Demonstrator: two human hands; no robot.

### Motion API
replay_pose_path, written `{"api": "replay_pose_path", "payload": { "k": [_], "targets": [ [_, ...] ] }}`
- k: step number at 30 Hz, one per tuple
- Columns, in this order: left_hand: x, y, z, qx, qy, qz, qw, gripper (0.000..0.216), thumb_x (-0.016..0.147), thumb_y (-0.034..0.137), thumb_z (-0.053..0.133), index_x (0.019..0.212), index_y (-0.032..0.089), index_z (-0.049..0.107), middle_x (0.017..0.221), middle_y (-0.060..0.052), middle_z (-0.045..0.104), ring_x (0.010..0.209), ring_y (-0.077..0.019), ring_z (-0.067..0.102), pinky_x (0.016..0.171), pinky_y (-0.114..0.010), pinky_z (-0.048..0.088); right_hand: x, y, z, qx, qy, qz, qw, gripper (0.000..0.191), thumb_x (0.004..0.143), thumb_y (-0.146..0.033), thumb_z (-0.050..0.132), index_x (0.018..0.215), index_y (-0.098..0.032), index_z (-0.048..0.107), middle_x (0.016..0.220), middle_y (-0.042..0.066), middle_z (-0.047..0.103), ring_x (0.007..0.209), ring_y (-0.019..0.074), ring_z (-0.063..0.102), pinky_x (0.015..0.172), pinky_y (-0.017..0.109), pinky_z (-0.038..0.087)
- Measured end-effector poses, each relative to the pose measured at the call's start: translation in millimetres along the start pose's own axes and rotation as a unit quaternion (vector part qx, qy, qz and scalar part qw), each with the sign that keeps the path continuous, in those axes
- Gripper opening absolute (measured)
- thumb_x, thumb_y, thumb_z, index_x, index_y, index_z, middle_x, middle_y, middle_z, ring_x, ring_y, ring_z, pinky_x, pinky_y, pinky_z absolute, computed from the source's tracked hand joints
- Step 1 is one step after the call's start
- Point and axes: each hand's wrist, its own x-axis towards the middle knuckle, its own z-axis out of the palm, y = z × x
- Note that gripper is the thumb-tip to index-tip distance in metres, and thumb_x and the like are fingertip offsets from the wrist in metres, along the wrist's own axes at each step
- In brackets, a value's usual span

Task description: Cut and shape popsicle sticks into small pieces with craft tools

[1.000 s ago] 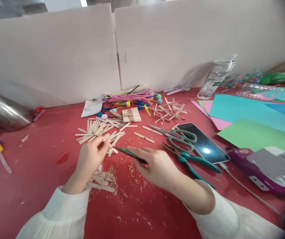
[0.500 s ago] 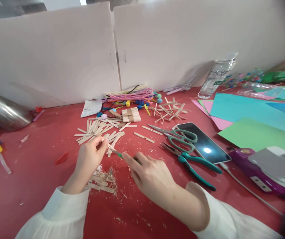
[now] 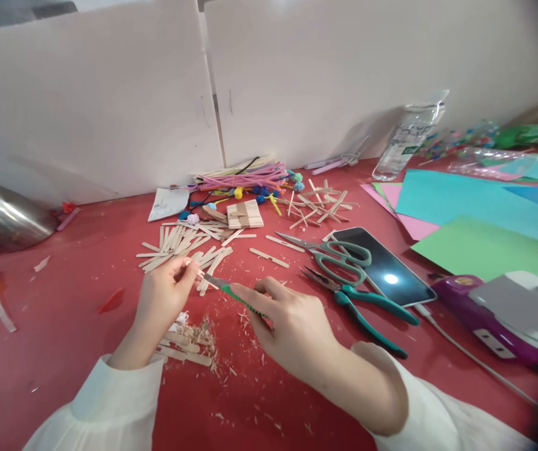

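Note:
Pinched in my left hand (image 3: 168, 300) is a wooden craft stick (image 3: 208, 282), mostly hidden by the fingers. My right hand (image 3: 294, 326) is wrapped round a green-handled craft knife (image 3: 243, 299), index finger along its handle. The blade meets or lies right beside the stick; I cannot tell which. Just beyond my left hand spreads a pile of loose craft sticks (image 3: 175, 243). Below the hands lie several more sticks (image 3: 185, 352) with a heap of wood shavings (image 3: 206, 335). Two sticks with a notch or slot cut in them, one of them a notched stick (image 3: 269, 257), rest farther back.
Right of my hands are scissors (image 3: 341, 260), teal-handled pliers (image 3: 367, 307) and a phone (image 3: 384, 266) with a cable. Coloured paper (image 3: 498, 250), a purple power strip (image 3: 485, 319) and a bottle (image 3: 407, 141) stand farther right. A metal flask (image 3: 5, 210) lies left. White boards (image 3: 344, 69) close the back.
My right hand has shifted slightly, showing more of the knife's green handle and blade. My left hand keeps its pinch on the stick. The whole view has moved a little.

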Motion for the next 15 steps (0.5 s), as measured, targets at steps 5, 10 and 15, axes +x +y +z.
{"api": "replay_pose_path", "payload": {
  "k": [5, 10, 15],
  "targets": [
    [-2.4, 3.3, -2.5, -0.046, 0.023, 0.005, 0.999, 0.026, 0.081, 0.041, 0.049, 0.072, 0.02, 0.061, 0.067, 0.001, 0.072, 0.067, -0.017, 0.069, 0.066, -0.022, 0.049, 2.3, 1.6, 1.7, 0.079, -0.04, 0.039, 0.995, 0.043, 0.078, -0.015, 0.049, 0.117, -0.029, 0.065, 0.078, 0.002, 0.066, 0.056, 0.0142, 0.062, 0.047, 0.023, 0.041],
    [-4.7, 7.4, -4.6, -0.064, 0.046, 0.014, 0.997, 0.024, 0.082, 0.041, 0.049, 0.074, 0.02, 0.061, 0.067, 0.001, 0.072, 0.068, -0.0177, 0.069, 0.065, -0.022, 0.051, 2.5, 2.1, -0.2, 0.113, -0.039, 0.039, 0.992, 0.042, 0.082, -0.017, 0.046, 0.118, -0.027, 0.064, 0.078, 0.003, 0.064, 0.059, 0.0149, 0.062, 0.052, 0.024, 0.045],
    [-6.1, 5.4, -4.5, -0.013, 0.053, 0.04, 0.998, 0.026, 0.083, 0.041, 0.047, 0.075, 0.02, 0.062, 0.07, 0.001, 0.072, 0.069, -0.0162, 0.068, 0.065, -0.021, 0.047, 1.8, 0.8, 1.4, 0.11, -0.06, 0.028, 0.992, 0.043, 0.082, -0.016, 0.045, 0.12, -0.024, 0.063, 0.076, 0.004, 0.064, 0.058, 0.0153, 0.061, 0.051, 0.024, 0.045]
  ]
}}
